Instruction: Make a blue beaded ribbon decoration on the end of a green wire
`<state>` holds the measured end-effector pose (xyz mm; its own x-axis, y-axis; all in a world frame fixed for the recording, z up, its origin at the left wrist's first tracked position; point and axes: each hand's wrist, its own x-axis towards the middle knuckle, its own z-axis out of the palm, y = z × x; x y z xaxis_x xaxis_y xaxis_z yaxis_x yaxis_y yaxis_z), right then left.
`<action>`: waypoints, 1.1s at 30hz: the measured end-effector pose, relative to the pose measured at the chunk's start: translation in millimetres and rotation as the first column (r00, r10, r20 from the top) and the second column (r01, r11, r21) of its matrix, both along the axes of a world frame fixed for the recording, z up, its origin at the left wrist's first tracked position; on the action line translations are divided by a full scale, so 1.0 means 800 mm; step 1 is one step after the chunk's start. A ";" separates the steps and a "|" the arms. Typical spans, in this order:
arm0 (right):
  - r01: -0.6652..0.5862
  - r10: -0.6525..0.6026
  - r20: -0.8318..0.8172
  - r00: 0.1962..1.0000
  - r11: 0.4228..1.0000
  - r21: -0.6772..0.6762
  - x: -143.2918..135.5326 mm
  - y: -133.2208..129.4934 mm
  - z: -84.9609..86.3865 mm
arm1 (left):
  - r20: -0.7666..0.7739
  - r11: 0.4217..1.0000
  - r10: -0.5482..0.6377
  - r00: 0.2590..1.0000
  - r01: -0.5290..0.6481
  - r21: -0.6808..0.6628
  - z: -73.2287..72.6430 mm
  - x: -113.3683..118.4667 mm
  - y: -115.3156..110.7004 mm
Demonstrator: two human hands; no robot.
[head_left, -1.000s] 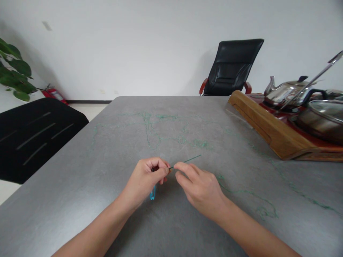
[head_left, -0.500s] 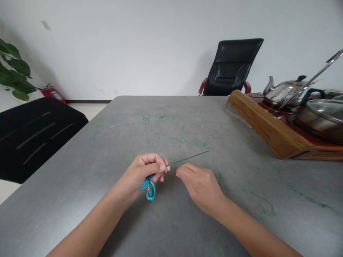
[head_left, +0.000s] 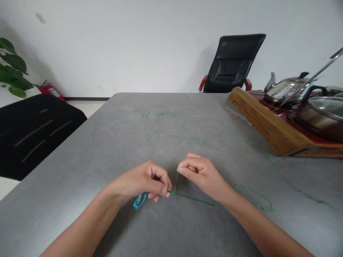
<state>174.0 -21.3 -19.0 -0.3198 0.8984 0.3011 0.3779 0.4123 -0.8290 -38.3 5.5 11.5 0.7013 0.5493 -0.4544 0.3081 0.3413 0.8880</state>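
Note:
My left hand [head_left: 150,182] is closed, pinching a thin green stem [head_left: 194,198] near one end; the stem sticks out to the right and tilts slightly downward. Below that palm hangs a blue looped piece [head_left: 139,201] with a silvery strip, partly hidden by the hand. Up and to the right, my right hand [head_left: 200,175] pinches a fine green thread [head_left: 176,182], stretched taut from the stem beside the left fingertips. More loose green thread [head_left: 254,192] trails over the table to the right of the right wrist.
Tangled green thread [head_left: 160,114] spreads across the grey table [head_left: 66,185]. At the right stands a wooden tea tray [head_left: 257,123] with a metal kettle [head_left: 288,89] and a glass-lidded pot [head_left: 324,114]. A black chair [head_left: 233,64] is behind the table, another black chair [head_left: 40,132] at the left.
The stem has swung from pointing up-right to pointing slightly down-right. My right hand has risen, and thread now shows taut between it and the stem. My left hand has turned and lowered slightly.

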 end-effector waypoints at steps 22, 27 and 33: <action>0.051 -0.127 0.252 0.959 0.956 0.290 -0.024 -0.032 -0.006 | 0.245 0.906 0.414 0.877 -0.424 -0.012 -0.008 -0.009 0.019; 0.110 -0.116 0.132 0.984 0.993 0.053 -0.025 -0.025 -0.013 | 0.301 0.929 0.371 0.879 -0.350 -0.123 -0.009 -0.008 0.017; 0.025 -0.070 -0.125 0.990 0.945 -0.325 -0.017 -0.010 -0.020 | 0.311 0.973 0.211 0.927 -0.171 -0.152 -0.013 -0.006 0.013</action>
